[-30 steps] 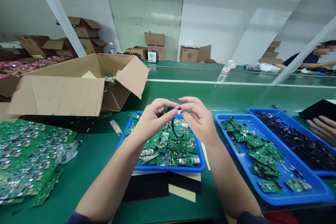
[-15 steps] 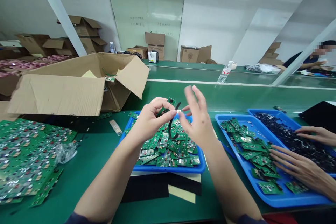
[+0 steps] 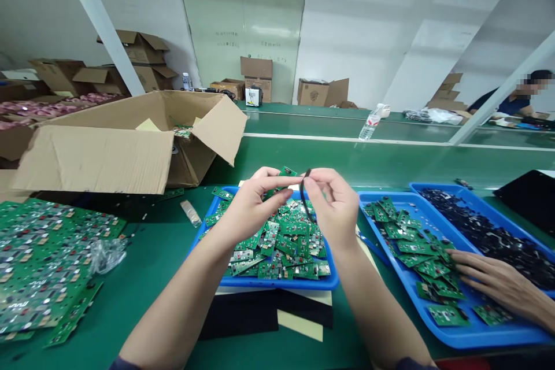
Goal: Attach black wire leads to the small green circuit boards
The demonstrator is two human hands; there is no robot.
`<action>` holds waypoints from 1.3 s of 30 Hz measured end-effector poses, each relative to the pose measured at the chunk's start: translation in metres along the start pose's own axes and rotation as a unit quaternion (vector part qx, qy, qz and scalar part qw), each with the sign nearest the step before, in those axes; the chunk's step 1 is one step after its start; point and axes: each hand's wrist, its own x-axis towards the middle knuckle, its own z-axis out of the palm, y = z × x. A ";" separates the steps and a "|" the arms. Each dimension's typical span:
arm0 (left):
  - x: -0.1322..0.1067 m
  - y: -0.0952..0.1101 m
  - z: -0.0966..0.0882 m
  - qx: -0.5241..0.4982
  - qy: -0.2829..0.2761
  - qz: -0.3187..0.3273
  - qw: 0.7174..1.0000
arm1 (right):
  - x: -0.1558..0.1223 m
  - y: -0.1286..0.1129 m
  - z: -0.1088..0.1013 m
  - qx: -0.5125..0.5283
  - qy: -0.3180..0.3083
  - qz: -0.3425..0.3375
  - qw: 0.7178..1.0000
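Note:
My left hand pinches a small green circuit board above a blue tray heaped with several such boards. My right hand pinches a thin black strip that hangs down between both hands, its top end beside the board. Both hands hover just over the pile, fingertips nearly touching.
An open cardboard box lies to the left, with green board panels in front of it. To the right stand a blue tray of boards and a blue tray of black parts; another person's hand rests there. A water bottle stands behind.
My right hand opened and lifted briefly, then closed again on the black strip. The other person's hand moved onto the right tray of boards.

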 end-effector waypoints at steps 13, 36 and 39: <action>-0.001 0.007 0.003 -0.078 0.012 -0.060 0.995 | 0.011 -0.012 -0.020 -0.098 -0.135 -0.104 0.981; -0.002 0.013 0.006 -0.083 -0.054 -0.077 0.992 | 0.006 -0.012 -0.015 -0.214 -0.176 -0.159 0.948; -0.001 0.014 0.006 -0.071 -0.052 -0.078 0.993 | 0.005 -0.011 -0.014 -0.229 -0.178 -0.159 0.944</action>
